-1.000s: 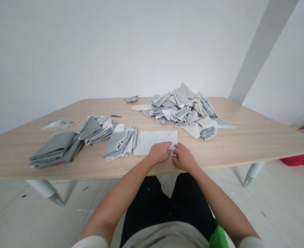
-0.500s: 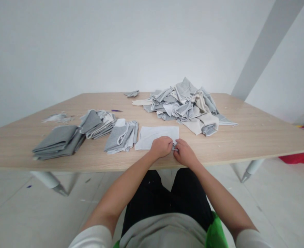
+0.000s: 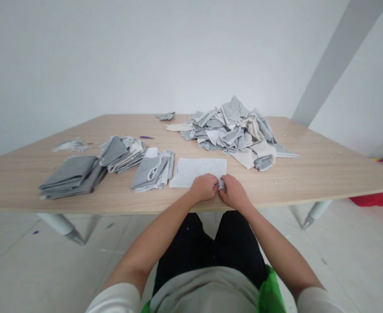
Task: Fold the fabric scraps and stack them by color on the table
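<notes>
A light grey piece of cloth [image 3: 194, 167] lies flat near the table's front edge. At its near right corner my left hand [image 3: 205, 187] is closed, fingers curled on the fabric. My right hand [image 3: 233, 191] pinches the same corner from the right, and the two hands almost touch. Between the fingertips a bit of bunched cloth shows, with a small dark detail too tiny to name. Just left of this piece sits a stack of grey folded cloths [image 3: 152, 171] with a white loop on top.
A dark grey folded stack [image 3: 72, 169] and another cloth stack [image 3: 121, 154] stand at the left. White scraps [image 3: 72, 145] lie behind them, near a small purple object [image 3: 146, 137]. A large heap of cloths [image 3: 230, 130] is at the back right, a small grey scrap [image 3: 166, 116] at the back.
My fingers have shifted slightly at the cloth's corner, with the right hand's fingertips a little closer to the left's. The view has tilted slightly; the piles are unchanged.
</notes>
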Demonstrator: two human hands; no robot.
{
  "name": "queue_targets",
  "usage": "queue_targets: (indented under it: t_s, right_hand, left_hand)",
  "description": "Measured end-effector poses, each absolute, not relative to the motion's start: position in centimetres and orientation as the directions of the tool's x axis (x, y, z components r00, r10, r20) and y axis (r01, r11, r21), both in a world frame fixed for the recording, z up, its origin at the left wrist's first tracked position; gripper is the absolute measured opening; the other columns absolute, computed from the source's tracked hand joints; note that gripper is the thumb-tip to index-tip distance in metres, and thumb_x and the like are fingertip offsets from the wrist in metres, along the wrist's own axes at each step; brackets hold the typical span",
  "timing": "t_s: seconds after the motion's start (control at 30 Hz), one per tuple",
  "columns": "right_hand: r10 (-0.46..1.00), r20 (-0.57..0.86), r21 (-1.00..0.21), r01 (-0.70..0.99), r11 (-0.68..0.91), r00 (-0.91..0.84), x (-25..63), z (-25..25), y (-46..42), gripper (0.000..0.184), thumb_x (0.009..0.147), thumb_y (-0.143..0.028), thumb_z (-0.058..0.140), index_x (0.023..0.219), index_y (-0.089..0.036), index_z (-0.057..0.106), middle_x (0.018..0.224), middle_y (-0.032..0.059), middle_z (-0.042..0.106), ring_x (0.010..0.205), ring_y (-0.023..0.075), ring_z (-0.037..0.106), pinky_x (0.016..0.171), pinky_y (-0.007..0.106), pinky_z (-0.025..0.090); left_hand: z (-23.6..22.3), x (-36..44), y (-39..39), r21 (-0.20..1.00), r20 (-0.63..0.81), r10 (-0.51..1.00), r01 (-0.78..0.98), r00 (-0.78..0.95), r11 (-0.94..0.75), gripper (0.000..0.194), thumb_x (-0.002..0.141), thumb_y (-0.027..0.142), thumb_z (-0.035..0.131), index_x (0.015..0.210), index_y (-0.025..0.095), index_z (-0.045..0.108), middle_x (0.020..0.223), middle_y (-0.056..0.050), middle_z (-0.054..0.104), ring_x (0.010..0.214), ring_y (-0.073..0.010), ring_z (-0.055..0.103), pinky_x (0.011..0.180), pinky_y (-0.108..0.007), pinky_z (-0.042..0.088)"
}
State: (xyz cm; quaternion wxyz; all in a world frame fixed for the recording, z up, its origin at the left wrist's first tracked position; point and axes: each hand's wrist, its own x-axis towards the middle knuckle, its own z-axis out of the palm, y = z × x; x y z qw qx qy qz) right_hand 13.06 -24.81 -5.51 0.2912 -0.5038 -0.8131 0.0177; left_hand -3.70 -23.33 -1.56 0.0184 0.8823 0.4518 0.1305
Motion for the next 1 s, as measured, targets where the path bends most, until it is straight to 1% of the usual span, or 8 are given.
queue_targets:
  t_s: [0.07,0.17,0.33,0.53,0.67,0.8,0.87,1.0]
  right_hand:
    - [0.819,0.452,-0.3,0.804,0.512,-0.353,13.1,-5.5,-24.8,0.037,0.076,-0.018,0.052,0.113,-0.013,0.057,0.121,0.0154,0.058,0.119,0.027,0.047,0.105,0.042,0.036]
    - [0.803,0.45,-0.268,0.799,0.538,-0.39,13.1,-5.5,-24.8,0.028,0.079,-0.017,0.051,0.104,-0.015,0.064,0.125,0.0141,0.058,0.124,0.0259,0.045,0.108,0.041,0.033]
    - [0.796,0.465,-0.269,0.794,0.545,-0.388,13.2,-5.5,-24.8,0.023,0.08,-0.015,0.05,0.097,-0.015,0.066,0.123,0.0143,0.06,0.123,0.0251,0.047,0.109,0.043,0.033]
    - [0.823,0.447,-0.256,0.831,0.494,-0.351,13.1,-5.6,-24.7,0.018,0.075,-0.013,0.053,0.089,-0.016,0.065,0.121,0.0135,0.061,0.123,0.0265,0.046,0.107,0.042,0.035]
    - [0.862,0.412,-0.252,0.872,0.42,-0.296,13.0,-5.4,-24.8,0.018,0.075,-0.012,0.053,0.089,-0.016,0.063,0.12,0.0138,0.061,0.125,0.0289,0.044,0.104,0.042,0.036]
    - [0.903,0.356,-0.247,0.907,0.34,-0.241,12.8,-4.8,-25.2,0.018,0.078,-0.013,0.05,0.091,-0.016,0.062,0.118,0.015,0.061,0.125,0.0288,0.043,0.104,0.041,0.035]
    - [0.919,0.327,-0.234,0.923,0.305,-0.221,12.8,-4.5,-25.5,0.018,0.08,-0.015,0.049,0.093,-0.016,0.061,0.117,0.0148,0.061,0.125,0.0282,0.042,0.104,0.04,0.034]
    - [0.939,0.283,-0.196,0.946,0.258,-0.197,12.8,-4.1,-25.9,0.019,0.084,-0.017,0.045,0.097,-0.016,0.06,0.122,0.0136,0.058,0.127,0.0275,0.039,0.104,0.037,0.032]
  left_hand:
    - [-1.6,-3.8,-23.3,0.147,0.22,0.796,0.787,0.564,-0.599,0.021,0.085,0.028,0.046,0.09,0.02,0.065,0.097,-0.007,0.065,0.099,-0.0231,0.055,0.085,-0.034,0.045]
    - [-1.6,-3.8,-23.4,0.137,0.237,0.781,0.776,0.577,-0.615,0.021,0.085,0.028,0.046,0.091,0.02,0.064,0.099,-0.007,0.065,0.101,-0.0233,0.055,0.086,-0.034,0.045]
    - [-1.6,-3.7,-23.9,0.114,0.257,0.757,0.759,0.601,-0.641,0.019,0.084,0.026,0.047,0.091,0.019,0.063,0.098,-0.008,0.064,0.101,-0.0235,0.055,0.09,-0.035,0.043]
    - [-1.1,-5.2,-24.4,0.064,0.269,0.762,0.778,0.589,-0.624,0.02,0.084,0.027,0.05,0.097,0.018,0.062,0.106,-0.011,0.063,0.11,-0.0257,0.051,0.099,-0.039,0.038]
    - [-0.8,-7.6,-24.3,0.024,0.255,0.794,0.817,0.552,-0.576,0.02,0.083,0.022,0.049,0.098,0.018,0.062,0.111,-0.011,0.062,0.116,-0.0258,0.049,0.104,-0.041,0.033]
    - [-0.9,-9.9,-23.9,-0.011,0.223,0.836,0.859,0.501,-0.512,0.024,0.081,0.015,0.048,0.099,0.018,0.063,0.111,-0.01,0.064,0.111,-0.0245,0.053,0.099,-0.038,0.037]
    - [-1.0,-10.8,-23.9,-0.024,0.21,0.857,0.879,0.471,-0.477,0.026,0.08,0.014,0.048,0.101,0.019,0.063,0.109,-0.009,0.065,0.108,-0.0244,0.055,0.095,-0.037,0.04]
    - [-1.3,-12.0,-24.3,-0.042,0.203,0.893,0.915,0.402,-0.402,0.028,0.082,0.015,0.047,0.106,0.02,0.062,0.11,-0.009,0.065,0.107,-0.025,0.057,0.089,-0.037,0.044]
